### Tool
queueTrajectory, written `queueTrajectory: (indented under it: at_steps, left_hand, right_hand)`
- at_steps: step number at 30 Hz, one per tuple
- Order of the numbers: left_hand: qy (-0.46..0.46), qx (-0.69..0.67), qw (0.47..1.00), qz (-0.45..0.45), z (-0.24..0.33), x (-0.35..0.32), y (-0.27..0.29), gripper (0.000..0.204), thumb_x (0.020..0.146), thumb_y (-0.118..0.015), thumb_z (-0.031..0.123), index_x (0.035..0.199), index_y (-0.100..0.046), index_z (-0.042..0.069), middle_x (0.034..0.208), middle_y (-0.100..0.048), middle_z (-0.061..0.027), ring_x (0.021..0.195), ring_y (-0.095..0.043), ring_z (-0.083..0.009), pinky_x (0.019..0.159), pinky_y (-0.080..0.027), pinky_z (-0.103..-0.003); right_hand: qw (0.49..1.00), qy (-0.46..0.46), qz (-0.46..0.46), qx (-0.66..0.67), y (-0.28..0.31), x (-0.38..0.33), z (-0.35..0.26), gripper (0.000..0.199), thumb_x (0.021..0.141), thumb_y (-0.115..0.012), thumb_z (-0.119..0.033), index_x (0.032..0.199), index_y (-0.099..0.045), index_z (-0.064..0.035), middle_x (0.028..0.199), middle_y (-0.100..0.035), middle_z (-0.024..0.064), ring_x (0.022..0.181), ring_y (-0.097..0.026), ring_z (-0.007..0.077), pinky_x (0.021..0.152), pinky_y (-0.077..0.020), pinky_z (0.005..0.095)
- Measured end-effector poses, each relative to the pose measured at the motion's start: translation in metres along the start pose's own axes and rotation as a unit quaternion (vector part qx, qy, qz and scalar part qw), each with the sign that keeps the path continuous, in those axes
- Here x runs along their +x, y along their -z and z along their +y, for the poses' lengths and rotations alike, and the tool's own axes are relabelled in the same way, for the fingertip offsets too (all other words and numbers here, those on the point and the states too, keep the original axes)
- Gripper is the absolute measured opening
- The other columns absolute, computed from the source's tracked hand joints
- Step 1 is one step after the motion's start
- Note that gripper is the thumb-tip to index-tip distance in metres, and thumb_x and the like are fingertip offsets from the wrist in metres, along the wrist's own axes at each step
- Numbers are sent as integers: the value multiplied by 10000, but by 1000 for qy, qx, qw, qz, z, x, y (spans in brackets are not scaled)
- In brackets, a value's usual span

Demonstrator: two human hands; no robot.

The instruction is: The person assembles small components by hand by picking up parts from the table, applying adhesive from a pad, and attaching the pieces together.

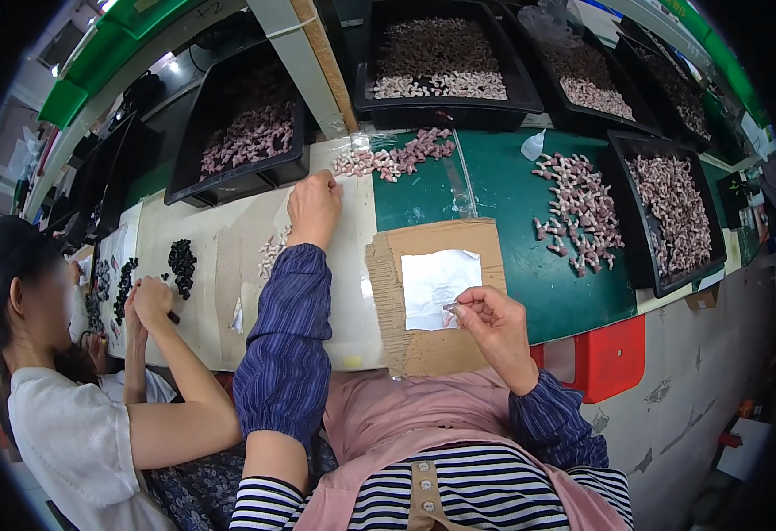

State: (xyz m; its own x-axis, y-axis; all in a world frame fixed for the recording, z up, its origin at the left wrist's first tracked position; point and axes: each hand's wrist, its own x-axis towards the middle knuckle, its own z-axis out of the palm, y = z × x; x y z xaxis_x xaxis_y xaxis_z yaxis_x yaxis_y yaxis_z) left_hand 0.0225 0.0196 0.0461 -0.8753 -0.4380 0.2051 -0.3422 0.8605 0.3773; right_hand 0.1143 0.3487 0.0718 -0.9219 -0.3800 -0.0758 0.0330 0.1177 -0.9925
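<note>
My right hand (497, 333) pinches a small greyish-pink moulded piece (451, 308) between thumb and fingertips. It is just above a creased white sheet (441, 276), which lies on a piece of brown cardboard (478, 237). Farther left, my left hand (315, 208) is closed, its back toward me. Whatever its fingers hold is hidden. Beyond that hand lies a loose pile of small pink and white pieces (397, 157). A few more pale pieces (273, 252) lie left of my left forearm.
Black trays of small pieces (448, 108) line the back, with another black tray (614, 168) at the right. More pinkish pieces (580, 208) lie on the green mat (516, 190). A co-worker (69, 416) sits close on my left, handling black pieces (182, 265). A red stool (614, 358) stands right.
</note>
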Motion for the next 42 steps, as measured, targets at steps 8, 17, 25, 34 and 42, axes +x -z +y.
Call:
queueTrajectory:
  at_steps: [8, 17, 25, 34, 42]
  left_hand:
    - [-42, -53, 998, 16, -1, 7, 11, 121, 829, -732, 123, 908, -779, 44, 850, -718, -228, 819, -704, -402, 772, -556, -461]
    - [-94, 0, 995, -37, 21, 13, -9, 157, 801, -782, 169, 876, -774, 31, 842, -719, -225, 821, -713, -388, 776, -558, -457]
    - [-73, 12, 996, -47, 17, 8, -10, 115, 829, -726, 127, 869, -735, 20, 882, -727, -210, 802, -708, -364, 730, -557, -438]
    - [79, -704, 685, -171, 53, -154, 34, 98, 930, -682, 11, 1022, -650, 1, 928, -718, -101, 741, -612, -83, 589, -467, -204]
    - [11, -718, 687, -114, 47, -189, 35, 135, 882, -755, -2, 1014, -728, 4, 984, -732, -123, 771, -644, -103, 613, -516, -226]
  right_hand:
    - [1000, 10, -2, 10, 1, 0, 0, 98, 902, -694, 30, 994, -668, 52, 903, -716, 90, 791, -712, 130, 681, -564, 258]
    - [1000, 12, -6, 20, 3, -2, -3, 94, 919, -667, 46, 1011, -653, 60, 892, -714, 98, 821, -731, 146, 691, -574, 263]
    - [1000, 13, -21, 6, 0, -4, -11, 119, 938, -659, 32, 1056, -653, 50, 912, -695, 58, 805, -675, 96, 724, -568, 234]
    - [985, -18, -33, 166, -14, 4, -25, 130, 952, -659, 7, 1072, -642, 54, 933, -704, 72, 823, -689, 110, 721, -571, 240]
    - [979, -30, -75, 185, -27, 0, -28, 127, 958, -671, -8, 1068, -645, 51, 946, -690, 76, 796, -674, 110, 717, -577, 242]
